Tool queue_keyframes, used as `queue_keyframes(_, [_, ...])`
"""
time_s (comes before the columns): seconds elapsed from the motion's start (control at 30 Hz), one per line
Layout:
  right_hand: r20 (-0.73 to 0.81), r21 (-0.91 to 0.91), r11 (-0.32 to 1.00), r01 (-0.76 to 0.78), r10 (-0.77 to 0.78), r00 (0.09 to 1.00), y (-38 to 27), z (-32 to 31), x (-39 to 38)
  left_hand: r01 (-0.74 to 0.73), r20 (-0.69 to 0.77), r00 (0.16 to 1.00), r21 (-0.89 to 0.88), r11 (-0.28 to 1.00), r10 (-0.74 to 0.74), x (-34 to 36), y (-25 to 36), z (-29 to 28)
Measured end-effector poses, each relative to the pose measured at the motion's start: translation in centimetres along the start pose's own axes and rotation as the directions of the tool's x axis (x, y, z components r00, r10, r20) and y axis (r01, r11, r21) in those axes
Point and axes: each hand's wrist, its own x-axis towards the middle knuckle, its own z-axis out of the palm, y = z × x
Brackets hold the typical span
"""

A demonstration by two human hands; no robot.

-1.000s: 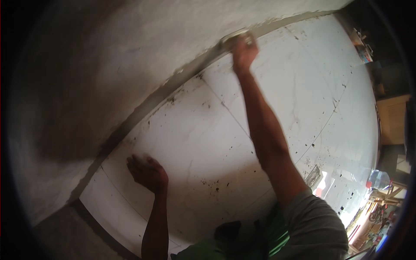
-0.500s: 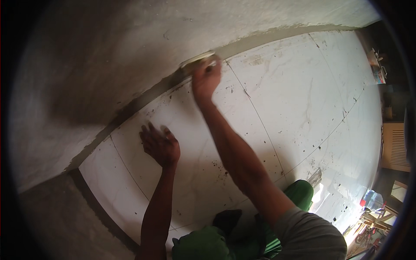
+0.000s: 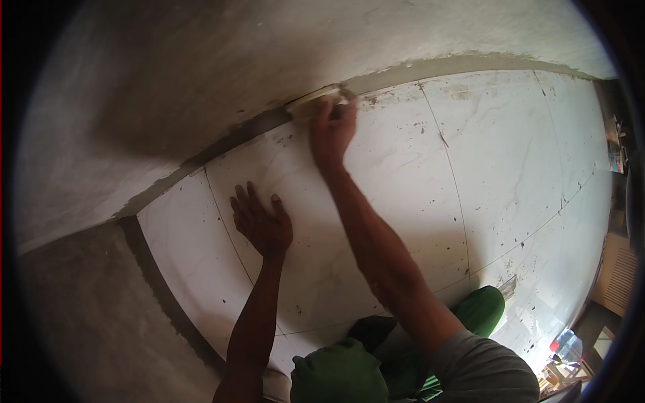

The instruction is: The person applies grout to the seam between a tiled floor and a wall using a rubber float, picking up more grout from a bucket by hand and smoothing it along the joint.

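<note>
Left hand (image 3: pixel 262 221) lies flat on the tile (image 3: pixel 403 195), fingers spread, bracing — farther out, right hand (image 3: pixel 331 127) clamps a trowel (image 3: pixel 316 101) at the wall-floor joint, seemingly mid-scrape; next calls for steady drawing along that seam.

Free room: we find the white glossy tiled floor (image 3: pixel 416 201) bare and passable between and to the right of both arms. Obstacles: the grey rough plastered wall (image 3: pixel 222 60) closes the far side, meeting the tiles along a dark mortar joint (image 3: pixel 235 138); a second grey wall (image 3: pixel 87 316) shuts the left. Our left hand (image 3: pixel 262 221) lies flat mid-floor. Our green-trousered knees (image 3: pixel 349 373) block the near edge. Small clutter (image 3: pixel 564 349) sits at lower right.
</note>
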Motion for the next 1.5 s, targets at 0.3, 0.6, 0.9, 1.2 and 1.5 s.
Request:
queue_keyframes(0.3, [-0.09,-0.017,0.993,-0.114,0.112,0.99,-2.6,2.3,-2.4,-0.028,-0.081,0.996,0.028,0.999,0.03,0.0,0.4,1.1])
queue_keyframes(0.6, [-0.132,0.394,0.915,0.081,-0.031,0.991,-3.8,-5.1,8.2,-0.044,-0.098,0.994,0.052,0.998,0.049,0.3,-0.2,1.2])
queue_keyframes(0.9, [-0.232,0.171,0.978,0.118,-0.076,0.97,1.0,-5.7,9.1,-0.017,-0.062,0.998,0.049,0.999,0.02,-0.1,0.7,0.3])
queue_keyframes(1.2, [-0.209,0.34,0.936,0.091,-0.019,0.978,0.6,-6.3,10.5,-0.065,-0.131,0.989,0.018,0.998,0.066,0.8,-0.7,0.9])
queue_keyframes(1.5, [0.508,0.402,0.661,-0.634,0.414,0.755,-3.9,-15.7,0.9,-0.185,-0.299,0.921,0.232,0.955,0.251,2.7,-5.8,5.1])
